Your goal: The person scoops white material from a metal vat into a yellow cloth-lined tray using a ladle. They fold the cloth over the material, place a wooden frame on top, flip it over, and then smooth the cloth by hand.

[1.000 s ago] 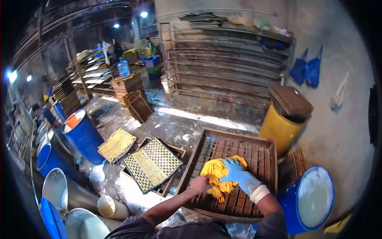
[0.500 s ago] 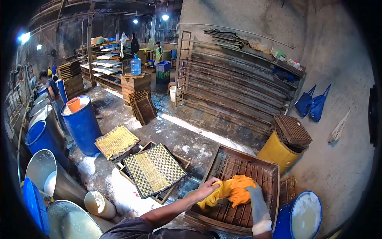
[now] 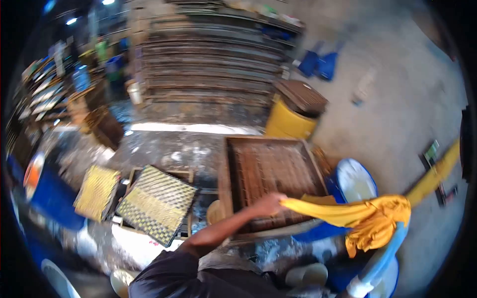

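Note:
A yellow-orange cloth is stretched between my two hands. Its narrow end is pinched in my left hand, which is bare and above the near part of the wooden tray. The bunched part hangs to the right at my right hand, which wears a grey-blue glove with a white band at the wrist. Folds of cloth hide most of the right fingers, but the bunch moves with that hand. The tray has a slatted, grid-like bottom.
Blue drums with whitish contents stand beside the tray. Behind it is a yellow drum topped by a brown slatted crate. Woven mats lie left on wooden frames. A long yellow pipe-like object is at far right.
The view has swung right. My right hand has carried the bunched cloth rightwards, off the tray, and the cloth has been drawn out long from my left hand, which stays over the tray.

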A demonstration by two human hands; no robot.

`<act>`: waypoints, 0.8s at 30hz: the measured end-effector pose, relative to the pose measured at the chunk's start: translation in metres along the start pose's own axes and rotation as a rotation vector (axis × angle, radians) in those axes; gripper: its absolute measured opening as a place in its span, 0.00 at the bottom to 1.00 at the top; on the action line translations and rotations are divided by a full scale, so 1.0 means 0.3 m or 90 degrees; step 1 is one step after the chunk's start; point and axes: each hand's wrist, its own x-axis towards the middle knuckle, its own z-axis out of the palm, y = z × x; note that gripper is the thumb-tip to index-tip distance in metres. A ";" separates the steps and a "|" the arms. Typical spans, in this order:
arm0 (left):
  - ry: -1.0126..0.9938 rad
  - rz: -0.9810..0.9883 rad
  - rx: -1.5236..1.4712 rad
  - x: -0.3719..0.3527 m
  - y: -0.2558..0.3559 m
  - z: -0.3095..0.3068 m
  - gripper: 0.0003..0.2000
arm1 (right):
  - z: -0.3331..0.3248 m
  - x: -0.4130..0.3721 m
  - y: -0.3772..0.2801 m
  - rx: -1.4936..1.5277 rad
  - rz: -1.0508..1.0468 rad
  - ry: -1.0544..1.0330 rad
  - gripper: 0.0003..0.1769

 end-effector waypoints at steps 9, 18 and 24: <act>0.130 -0.061 -0.523 0.320 0.268 -0.080 0.19 | -0.005 -0.428 -0.001 -0.125 0.025 -0.136 0.31; 0.063 -0.031 -0.629 0.492 0.705 0.179 0.18 | 0.113 -0.555 0.245 -0.185 0.093 -0.246 0.30; 0.014 -0.033 -0.414 0.498 0.791 0.309 0.08 | 0.384 -0.589 -0.071 -0.296 -0.140 -0.241 0.27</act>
